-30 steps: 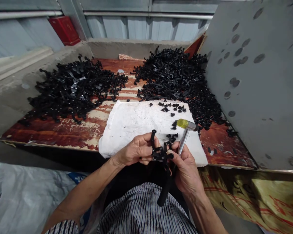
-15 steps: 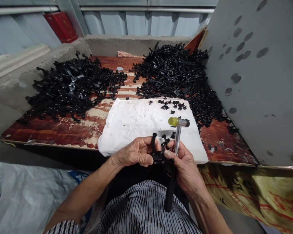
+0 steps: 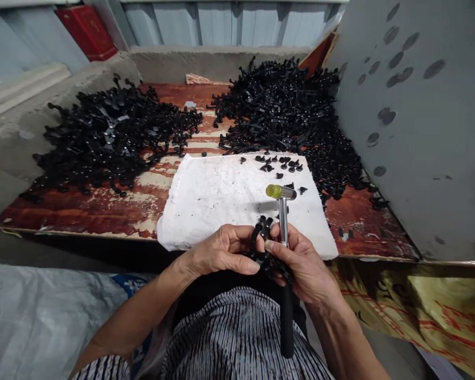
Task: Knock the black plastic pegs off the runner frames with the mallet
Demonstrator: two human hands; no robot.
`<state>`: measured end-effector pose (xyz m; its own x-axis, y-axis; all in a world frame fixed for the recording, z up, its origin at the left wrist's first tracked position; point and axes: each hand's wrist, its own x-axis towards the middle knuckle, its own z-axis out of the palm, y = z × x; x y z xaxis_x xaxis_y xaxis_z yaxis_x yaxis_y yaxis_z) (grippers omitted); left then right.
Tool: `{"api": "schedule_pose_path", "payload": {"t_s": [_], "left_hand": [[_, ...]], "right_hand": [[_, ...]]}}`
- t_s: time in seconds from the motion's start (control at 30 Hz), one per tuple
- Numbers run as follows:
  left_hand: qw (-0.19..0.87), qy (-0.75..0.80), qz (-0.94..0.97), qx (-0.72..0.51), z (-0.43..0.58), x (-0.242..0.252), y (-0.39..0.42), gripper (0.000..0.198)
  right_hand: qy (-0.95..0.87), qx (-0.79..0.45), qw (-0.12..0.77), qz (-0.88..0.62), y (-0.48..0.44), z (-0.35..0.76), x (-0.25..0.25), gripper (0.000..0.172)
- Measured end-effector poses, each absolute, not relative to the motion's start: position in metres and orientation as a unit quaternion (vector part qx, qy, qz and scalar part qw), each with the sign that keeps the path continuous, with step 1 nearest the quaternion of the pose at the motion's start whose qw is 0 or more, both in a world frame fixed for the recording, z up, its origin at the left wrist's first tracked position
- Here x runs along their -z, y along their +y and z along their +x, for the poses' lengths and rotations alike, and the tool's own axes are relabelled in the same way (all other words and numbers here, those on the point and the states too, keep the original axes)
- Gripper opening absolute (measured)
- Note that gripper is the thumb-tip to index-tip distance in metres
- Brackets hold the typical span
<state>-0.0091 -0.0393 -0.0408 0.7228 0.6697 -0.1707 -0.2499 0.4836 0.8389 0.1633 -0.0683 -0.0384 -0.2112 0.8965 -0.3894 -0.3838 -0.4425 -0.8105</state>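
Note:
In front of my body, my left hand [image 3: 229,250] pinches a black jointed plastic part [image 3: 263,258] between thumb and fingers. My right hand [image 3: 303,258] grips the same part from the other side. It also keeps hold of a mallet [image 3: 284,224] with a yellow face, a metal neck and a black handle. The mallet stands head up, its handle hanging down over the striped shirt. My fingers cover much of the black part. Under and beyond the mallet head lies a white cloth [image 3: 214,195] with several small black pieces [image 3: 285,162] on it.
A heap of black jointed parts [image 3: 111,132] covers the left of the worn red-brown table [image 3: 142,214]. Another black heap [image 3: 277,105] fills the back right. A grey panel [image 3: 419,137] stands along the right edge. Yellow sacks [image 3: 439,301] are below on the right.
My hands have come closer together, and the black part's arms have turned and bunched up between them. The mallet has tilted, its head moving slightly left and its handle end right.

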Motion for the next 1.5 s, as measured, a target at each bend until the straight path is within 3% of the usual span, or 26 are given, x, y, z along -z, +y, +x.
{"api": "schedule_pose_path", "payload": {"t_s": [0.17,0.4,0.53,0.7,0.77,0.97,1.17,1.23,1.33,1.5], "left_hand": [[0.779,0.284,0.483,-0.283,-0.002,0.038,-0.042,0.017],[0.554,0.308,0.695,-0.339,-0.014,0.024,-0.047,0.005],[0.579,0.325,0.656,-0.359,-0.023,0.021,-0.047,0.011],[0.718,0.297,0.55,-0.304,-0.032,0.027,-0.044,0.025],[0.729,0.287,0.535,-0.316,-0.034,0.031,-0.043,0.028],[0.445,0.233,0.736,-0.454,-0.036,0.028,-0.048,0.005],[0.186,0.24,0.834,-0.46,-0.045,0.029,-0.06,0.02],[0.181,0.229,0.844,-0.451,-0.051,0.029,-0.06,0.02],[0.276,0.247,0.808,-0.458,-0.059,0.027,-0.057,0.015],[0.217,0.24,0.838,-0.44,-0.065,0.028,-0.054,0.018]], "right_hand": [[-0.328,-0.688,0.446,-0.469,-0.069,0.164,0.039,0.042],[-0.347,-0.668,0.451,-0.48,-0.066,0.167,0.034,0.035],[-0.322,-0.632,0.502,-0.495,-0.066,0.163,0.029,0.041],[-0.273,-0.71,0.457,-0.46,-0.063,0.152,0.024,0.047],[-0.249,-0.722,0.46,-0.453,-0.06,0.149,0.023,0.048],[-0.269,-0.706,0.471,-0.456,-0.056,0.146,0.026,0.045],[-0.336,-0.633,0.502,-0.483,-0.055,0.141,0.02,0.04],[-0.357,-0.66,0.47,-0.464,-0.051,0.138,0.014,0.038],[-0.347,-0.712,0.438,-0.426,-0.043,0.13,0.006,0.04],[-0.304,-0.709,0.466,-0.433,-0.027,0.121,0.002,0.046]]}}
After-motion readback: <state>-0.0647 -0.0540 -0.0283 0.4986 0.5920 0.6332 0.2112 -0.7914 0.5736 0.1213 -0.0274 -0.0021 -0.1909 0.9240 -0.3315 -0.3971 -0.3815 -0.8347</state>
